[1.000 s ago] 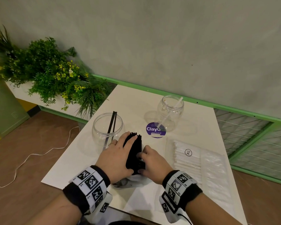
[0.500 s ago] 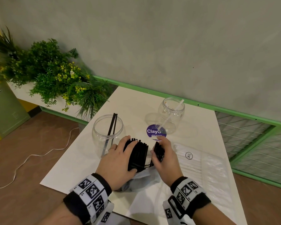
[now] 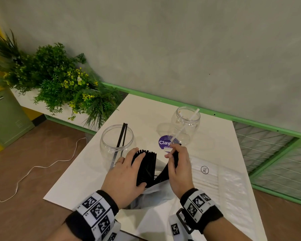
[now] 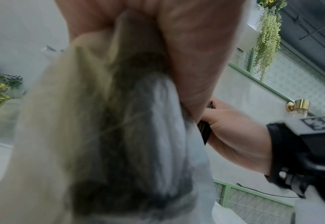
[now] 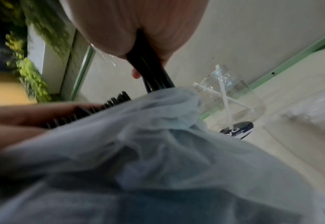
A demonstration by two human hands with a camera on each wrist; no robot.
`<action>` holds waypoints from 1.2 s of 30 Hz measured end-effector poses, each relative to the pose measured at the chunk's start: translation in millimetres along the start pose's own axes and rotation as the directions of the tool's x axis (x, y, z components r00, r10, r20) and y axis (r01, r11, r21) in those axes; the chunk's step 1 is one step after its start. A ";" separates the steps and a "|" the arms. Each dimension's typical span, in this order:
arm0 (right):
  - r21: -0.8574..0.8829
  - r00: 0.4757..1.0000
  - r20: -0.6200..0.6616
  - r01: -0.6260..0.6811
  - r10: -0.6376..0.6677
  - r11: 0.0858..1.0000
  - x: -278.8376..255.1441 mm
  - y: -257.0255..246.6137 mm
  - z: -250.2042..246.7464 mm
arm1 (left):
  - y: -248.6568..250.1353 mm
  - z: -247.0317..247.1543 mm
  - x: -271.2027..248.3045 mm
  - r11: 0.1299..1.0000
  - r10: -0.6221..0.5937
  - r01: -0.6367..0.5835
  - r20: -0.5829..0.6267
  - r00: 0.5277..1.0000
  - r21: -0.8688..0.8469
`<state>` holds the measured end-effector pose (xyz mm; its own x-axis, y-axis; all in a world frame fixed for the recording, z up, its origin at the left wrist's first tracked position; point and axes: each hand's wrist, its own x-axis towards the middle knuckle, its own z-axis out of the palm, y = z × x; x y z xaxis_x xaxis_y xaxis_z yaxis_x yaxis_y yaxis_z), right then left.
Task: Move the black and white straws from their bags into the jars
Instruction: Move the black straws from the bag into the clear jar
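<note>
1. Black straws bundle is gripped in its bag by left hand.
2. A few black straws are clasped by right hand, near black-straw jar.

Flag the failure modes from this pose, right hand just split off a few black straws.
1. The right hand grips a small bunch of black straws whose lower ends are in the bag; pulling could snag the film.
2. The left hand grips the main bundle beside the left jar; a jolt might tip that jar.
3. The bunch could land in the right jar, which holds white straws.
</note>
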<state>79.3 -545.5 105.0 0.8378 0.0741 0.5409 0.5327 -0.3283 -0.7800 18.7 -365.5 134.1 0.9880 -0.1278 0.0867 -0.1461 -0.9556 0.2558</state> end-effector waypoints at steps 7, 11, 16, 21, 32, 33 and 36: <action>-0.139 0.973 0.214 0.117 -0.085 0.983 -12.1 7.6 -3.7 | -0.5 0.5 -1.8 1.000 -0.002 0.002 0.013 1.000 0.003; -0.225 0.927 0.344 0.237 -0.150 0.945 -17.3 14.4 -9.9 | 0.1 0.4 -2.2 1.000 0.007 -0.007 0.017 1.000 -0.002; -0.308 0.952 0.294 0.182 -0.089 0.934 -3.2 14.7 -18.5 | 2.7 -0.9 -1.2 1.000 0.004 -0.004 0.030 1.000 -0.016; -0.370 0.926 0.350 0.277 -0.143 0.887 -2.3 25.3 -16.2 | 3.6 -0.9 1.2 1.000 -0.001 0.002 0.033 0.999 -0.022; -0.202 0.855 0.383 0.447 -0.350 0.871 -48.2 -14.9 -11.3 | 6.0 0.8 6.1 0.997 0.000 0.005 0.070 0.998 -0.076; -0.172 0.840 0.421 0.445 -0.343 0.879 -53.5 -13.2 -7.7 | 6.2 1.1 6.7 0.997 0.001 0.004 0.071 0.997 -0.073; -0.176 0.842 0.426 0.437 -0.332 0.882 -49.5 -6.2 -0.1 | 5.8 2.3 6.5 0.996 0.012 -0.005 0.071 0.997 -0.089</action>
<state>34.5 -547.2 83.1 0.5793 0.5723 0.5804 0.8149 -0.4231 -0.3962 24.3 -372.5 134.0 0.9873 -0.1574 0.0214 -0.1552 -0.9275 0.3402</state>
